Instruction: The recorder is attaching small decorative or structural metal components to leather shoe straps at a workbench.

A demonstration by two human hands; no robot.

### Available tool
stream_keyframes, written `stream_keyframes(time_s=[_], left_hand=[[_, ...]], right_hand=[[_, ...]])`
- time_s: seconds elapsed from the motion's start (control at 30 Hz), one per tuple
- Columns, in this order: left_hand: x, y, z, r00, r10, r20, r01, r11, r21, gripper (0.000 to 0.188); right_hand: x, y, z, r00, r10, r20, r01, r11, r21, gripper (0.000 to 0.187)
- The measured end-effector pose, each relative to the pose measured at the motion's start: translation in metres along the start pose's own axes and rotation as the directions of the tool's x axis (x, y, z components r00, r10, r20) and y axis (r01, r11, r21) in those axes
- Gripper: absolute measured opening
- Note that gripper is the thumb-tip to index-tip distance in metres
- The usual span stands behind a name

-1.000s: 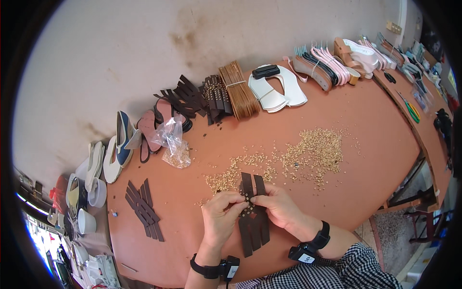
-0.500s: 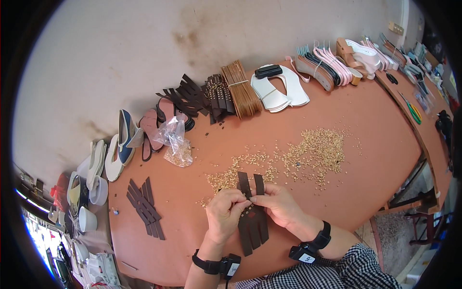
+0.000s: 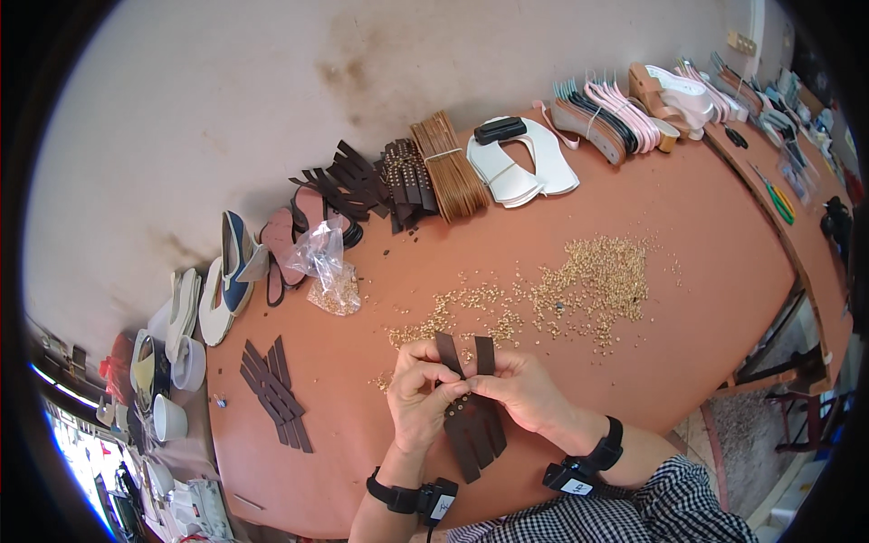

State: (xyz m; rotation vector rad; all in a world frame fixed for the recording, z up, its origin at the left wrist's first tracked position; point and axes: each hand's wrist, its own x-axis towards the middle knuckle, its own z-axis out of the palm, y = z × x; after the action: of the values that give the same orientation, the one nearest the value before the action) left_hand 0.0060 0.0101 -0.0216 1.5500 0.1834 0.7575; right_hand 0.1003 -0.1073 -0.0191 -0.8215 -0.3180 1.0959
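Observation:
Between my hands is a dark brown shoe upper piece [image 3: 475, 433] cut into strips, with a few small gold studs near its middle. My left hand [image 3: 418, 398] pinches it from the left, thumb and fingers pressed together. From the right, my right hand [image 3: 525, 389] grips it with the thumb against the spot where the left fingertips meet. Whether a stud sits between the fingertips is hidden. Two strip ends stick up past my fingers. Just beyond lie scattered gold studs [image 3: 597, 281]. A similar dark brown strip piece [image 3: 276, 394] rests flat to the left.
Along the wall stand a clear plastic bag [image 3: 330, 271] of studs, studded dark pieces [image 3: 407, 181], a brown strip bundle [image 3: 450, 172], white insole shapes [image 3: 516, 172] and bundled wedge soles [image 3: 602, 122]. White bowls [image 3: 169, 417] stand at the left edge. Green-handled pliers [image 3: 778, 204] lie far right.
My hands have drawn closer together on the brown piece. Its two upper strip ends now spread wider apart and sit slightly lower. The rest of the table looks unchanged.

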Motion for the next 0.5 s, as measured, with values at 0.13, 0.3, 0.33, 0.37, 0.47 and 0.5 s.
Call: stream_keyframes(time_s=[0.13, 0.3, 0.33, 0.37, 0.47, 0.5], left_hand=[[-0.0003, -0.0008, 0.0017, 0.999, -0.037, -0.015, 0.036, 0.998, -0.058, 0.016], [0.0007, 0.0056, 0.0087, 0.991, -0.108, -0.077, 0.1, 0.99, -0.096, 0.014], [0.0001, 0.0046, 0.0082, 0.99, -0.116, -0.082, 0.112, 0.992, -0.061, 0.014], [-0.0017, 0.0041, 0.0071, 0.989, -0.12, -0.085, 0.119, 0.993, -0.025, 0.014], [-0.0074, 0.0011, 0.0032, 0.995, -0.065, -0.081, 0.073, 0.992, 0.105, 0.015], [-0.0082, 0.0005, 0.0022, 0.997, -0.037, -0.075, 0.048, 0.987, 0.153, 0.015]], right_hand=[[0.0016, 0.0038, -0.0032, 0.998, -0.048, 0.032, 0.049, 0.998, -0.038, 0.005], [0.0006, 0.0032, -0.0019, 0.997, -0.064, 0.043, 0.066, 0.997, -0.044, 0.006], [0.0007, 0.0033, -0.0011, 0.997, -0.069, 0.041, 0.07, 0.997, -0.043, 0.006], [0.0009, 0.0039, -0.0009, 0.996, -0.08, 0.042, 0.082, 0.996, -0.041, 0.006], [0.0007, 0.0056, -0.0013, 0.995, -0.092, 0.049, 0.093, 0.995, -0.028, 0.006], [0.0001, 0.0048, -0.0009, 0.995, -0.08, 0.055, 0.081, 0.997, -0.021, 0.006]])
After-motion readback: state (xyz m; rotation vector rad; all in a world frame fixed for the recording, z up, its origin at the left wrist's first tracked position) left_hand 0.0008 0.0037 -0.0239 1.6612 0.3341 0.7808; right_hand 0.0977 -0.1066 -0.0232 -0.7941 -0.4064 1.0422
